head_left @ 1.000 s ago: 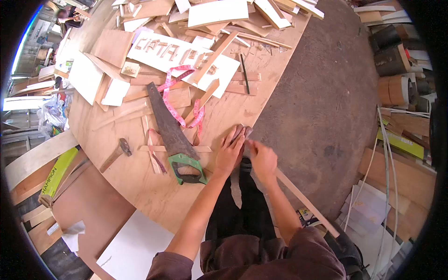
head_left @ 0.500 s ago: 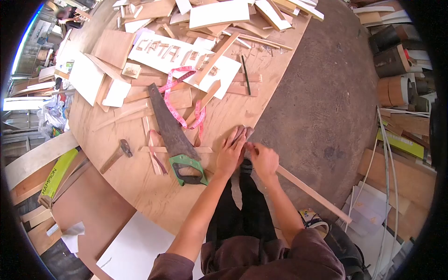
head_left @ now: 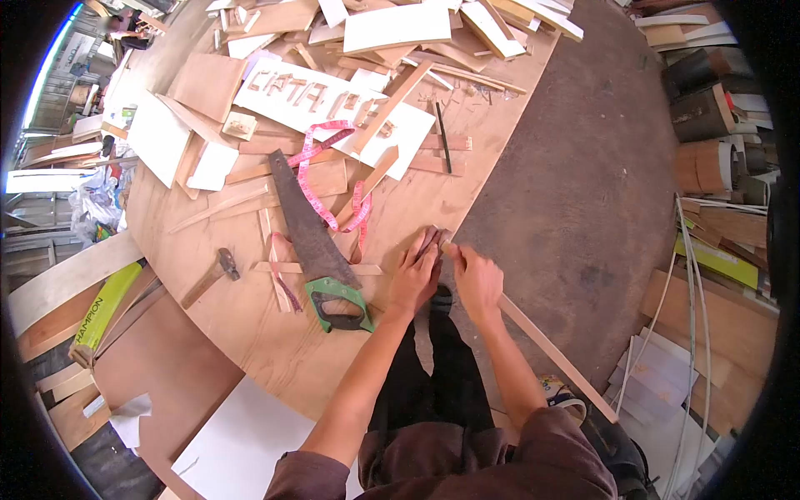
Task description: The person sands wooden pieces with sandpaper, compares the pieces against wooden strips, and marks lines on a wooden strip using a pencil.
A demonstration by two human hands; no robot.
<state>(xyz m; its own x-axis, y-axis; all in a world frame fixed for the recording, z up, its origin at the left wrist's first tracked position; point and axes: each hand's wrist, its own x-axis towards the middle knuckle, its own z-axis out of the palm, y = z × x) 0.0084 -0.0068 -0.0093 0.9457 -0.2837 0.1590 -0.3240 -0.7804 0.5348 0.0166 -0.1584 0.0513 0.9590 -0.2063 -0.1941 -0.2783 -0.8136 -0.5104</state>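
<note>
Since half a second ago, the free end of the long wooden strip (head_left: 558, 356) has swung lower, nearer the person's body. Largest is the plywood table (head_left: 267, 350), its far end heaped with offcuts (head_left: 396, 27). The strip slants off past the table's edge, running from behind the right hand (head_left: 477, 283) toward the lower right. On the table, left of the hands, lie a green-handled saw (head_left: 315, 233), a pink tape measure (head_left: 321, 211) and a hammer (head_left: 212, 277). The right hand is curled closed, its grip hidden. Beside it, the left hand (head_left: 414, 271) bends over the table's corner; whether it grips anything, I cannot tell.
</note>
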